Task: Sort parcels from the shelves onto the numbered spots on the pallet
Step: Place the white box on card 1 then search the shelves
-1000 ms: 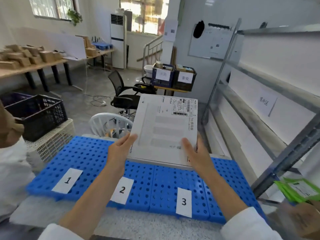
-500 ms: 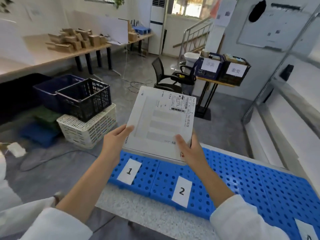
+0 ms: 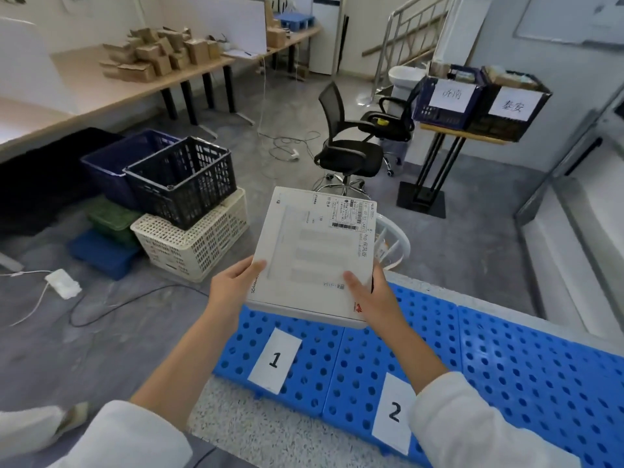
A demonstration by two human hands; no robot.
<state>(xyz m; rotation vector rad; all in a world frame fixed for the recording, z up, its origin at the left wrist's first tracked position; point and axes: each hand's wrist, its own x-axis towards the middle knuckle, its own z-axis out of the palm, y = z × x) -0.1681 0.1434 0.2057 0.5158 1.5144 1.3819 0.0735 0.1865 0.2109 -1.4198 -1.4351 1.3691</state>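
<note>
A flat white parcel (image 3: 314,251) with a shipping label on its far right corner is held in the air, tilted up toward me, above the far left end of the blue perforated pallet (image 3: 506,359). My left hand (image 3: 231,287) grips its near left edge, thumb on top. My right hand (image 3: 369,295) grips its near right corner, thumb on top. White cards marked 1 (image 3: 275,359) and 2 (image 3: 393,412) lie on the pallet below the parcel. The shelves are mostly out of view; only their lower edge shows at right.
Stacked crates, black (image 3: 184,179) on white (image 3: 194,244), with blue and green ones beside them, stand on the floor to the left. A black office chair (image 3: 351,143) and a stand with two labelled bins (image 3: 479,101) are ahead. Cables and a power strip (image 3: 62,283) lie on the floor.
My view has swung left along the pallet: card 3 has left the frame and card 1 now sits under the parcel. Both hands still hold the parcel the same way.
</note>
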